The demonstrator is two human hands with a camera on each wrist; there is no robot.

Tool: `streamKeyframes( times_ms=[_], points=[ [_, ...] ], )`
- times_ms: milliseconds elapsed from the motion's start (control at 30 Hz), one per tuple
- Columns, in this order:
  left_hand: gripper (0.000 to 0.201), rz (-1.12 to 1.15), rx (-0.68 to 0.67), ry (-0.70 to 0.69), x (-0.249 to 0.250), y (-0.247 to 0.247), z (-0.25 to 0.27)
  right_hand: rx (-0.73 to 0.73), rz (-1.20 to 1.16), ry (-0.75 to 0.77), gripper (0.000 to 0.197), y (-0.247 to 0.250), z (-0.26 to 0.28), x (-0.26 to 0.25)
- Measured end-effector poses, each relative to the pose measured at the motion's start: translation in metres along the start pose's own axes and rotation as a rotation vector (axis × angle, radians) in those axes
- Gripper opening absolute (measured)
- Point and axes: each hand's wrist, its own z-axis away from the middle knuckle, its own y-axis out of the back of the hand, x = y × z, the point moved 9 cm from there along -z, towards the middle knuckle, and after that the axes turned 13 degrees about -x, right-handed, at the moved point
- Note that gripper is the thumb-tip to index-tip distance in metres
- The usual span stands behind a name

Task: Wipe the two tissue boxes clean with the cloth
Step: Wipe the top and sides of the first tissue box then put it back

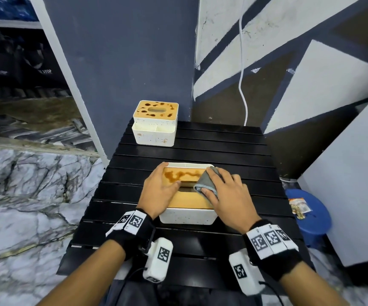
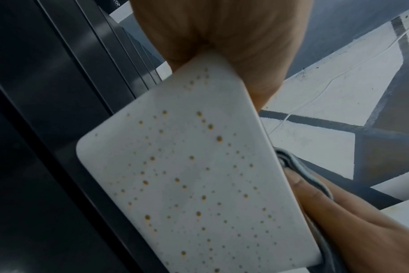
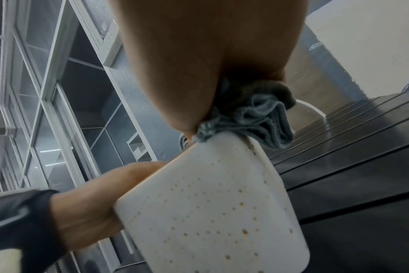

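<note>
2 tissue boxes (image 1: 186,216) (image 1: 156,131), 1 cloth (image 1: 207,180), 2 hands (image 1: 158,191) (image 1: 225,193), 1 blk table (image 1: 223,151), 1 stool (image 1: 311,221), 1 cable (image 1: 242,85)

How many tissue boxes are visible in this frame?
2. The near tissue box sits mid-table, left hand on its lid, right hand pressing the cloth there. The far tissue box stands at the far left corner of the table. None looks hidden.
</note>
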Motion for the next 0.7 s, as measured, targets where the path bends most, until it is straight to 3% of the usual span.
streamKeyframes(
  times_ms=[233,533,700],
  points=[
    [0.062,0.017,-0.036,-0.014,0.001,-0.003,-0.001,-0.039,-0.007,0.036,0.063,-0.009,0.033,-0.005],
    [0.057,0.028,-0.01,-0.013,0.002,-0.001,0.001,-0.019,0.007,-0.03,0.061,-0.001,-0.011,0.004],
    [0.058,0.032,0.005,-0.005,0.001,-0.004,0.0,-0.037,-0.007,0.045,0.061,-0.008,0.022,-0.006]
  ],
)
